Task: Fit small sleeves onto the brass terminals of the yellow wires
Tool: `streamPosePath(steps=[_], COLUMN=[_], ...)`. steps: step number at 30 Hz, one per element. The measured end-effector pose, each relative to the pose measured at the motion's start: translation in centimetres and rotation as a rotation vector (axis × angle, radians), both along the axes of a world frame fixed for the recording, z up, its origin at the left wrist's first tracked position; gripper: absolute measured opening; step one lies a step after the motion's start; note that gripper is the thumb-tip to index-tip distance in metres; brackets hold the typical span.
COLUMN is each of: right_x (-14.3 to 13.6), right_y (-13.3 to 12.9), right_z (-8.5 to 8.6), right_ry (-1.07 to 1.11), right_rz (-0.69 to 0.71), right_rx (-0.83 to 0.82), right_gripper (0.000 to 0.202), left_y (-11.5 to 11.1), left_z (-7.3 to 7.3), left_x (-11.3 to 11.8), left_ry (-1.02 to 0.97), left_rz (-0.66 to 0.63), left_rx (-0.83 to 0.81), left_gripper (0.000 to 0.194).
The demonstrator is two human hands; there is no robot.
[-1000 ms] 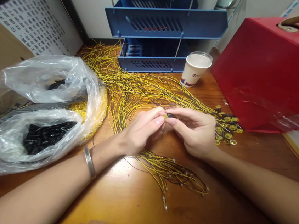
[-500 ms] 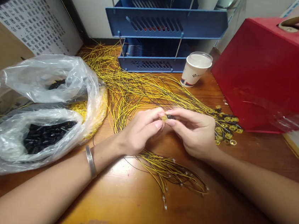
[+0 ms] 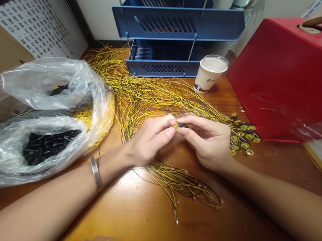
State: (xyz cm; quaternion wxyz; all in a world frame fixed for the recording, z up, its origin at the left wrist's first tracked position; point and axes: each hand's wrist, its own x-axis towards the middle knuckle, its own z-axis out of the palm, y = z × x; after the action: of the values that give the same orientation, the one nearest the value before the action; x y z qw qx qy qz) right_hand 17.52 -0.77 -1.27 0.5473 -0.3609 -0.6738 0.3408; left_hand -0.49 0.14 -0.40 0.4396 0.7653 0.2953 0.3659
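Observation:
My left hand (image 3: 155, 139) and my right hand (image 3: 206, 140) meet fingertip to fingertip over the table. Between them is a small yellow cap (image 3: 175, 126), pinched by the left thumb and fingers. Joined to it or touching it, a small black sleeve (image 3: 182, 125) sits in the right thumb and fingertips. Yellow and black wires (image 3: 152, 89) run behind the hands, many ending in yellow caps with black sleeves (image 3: 245, 137) beyond the right hand. Nearer me, below the hands, lies a bundle of wires with small clear tips (image 3: 183, 182).
At left, clear plastic bags (image 3: 48, 82) hold black sleeves (image 3: 49, 143) and yellow caps (image 3: 99, 129). A blue tray rack (image 3: 177, 24) and a paper cup (image 3: 210, 74) stand at the back. A red box (image 3: 286, 80) is on the right.
Both hands keep their pinch in nearly the same place. The whole view has shifted very slightly; the pieces between the fingertips have hardly moved.

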Motion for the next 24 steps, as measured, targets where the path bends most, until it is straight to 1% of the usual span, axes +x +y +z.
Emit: streamPosePath(steps=[5, 15, 20, 24], right_x=[-0.13, -0.28, -0.42, -0.55], right_y=[-0.08, -0.14, -0.21, -0.22], right_z=[0.09, 0.24, 0.46, 0.42], right_ry=[0.034, 0.106, 0.130, 0.197], right_rz=[0.006, 0.062, 0.054, 0.092], right_rx=[-0.002, -0.049, -0.079, -0.121], right_gripper=[0.015, 0.014, 0.014, 0.014], left_y=[0.02, -0.09, -0.11, -0.06], left_z=[-0.05, -0.13, -0.07, -0.07], left_x=[-0.01, 0.01, 0.02, 0.03], left_ry=[0.004, -0.003, 0.021, -0.005], left_rz=[0.000, -0.003, 0.015, 0.000], left_rx=[0.054, 0.022, 0.003, 0.005], left_gripper=[0.029, 0.039, 0.039, 0.039])
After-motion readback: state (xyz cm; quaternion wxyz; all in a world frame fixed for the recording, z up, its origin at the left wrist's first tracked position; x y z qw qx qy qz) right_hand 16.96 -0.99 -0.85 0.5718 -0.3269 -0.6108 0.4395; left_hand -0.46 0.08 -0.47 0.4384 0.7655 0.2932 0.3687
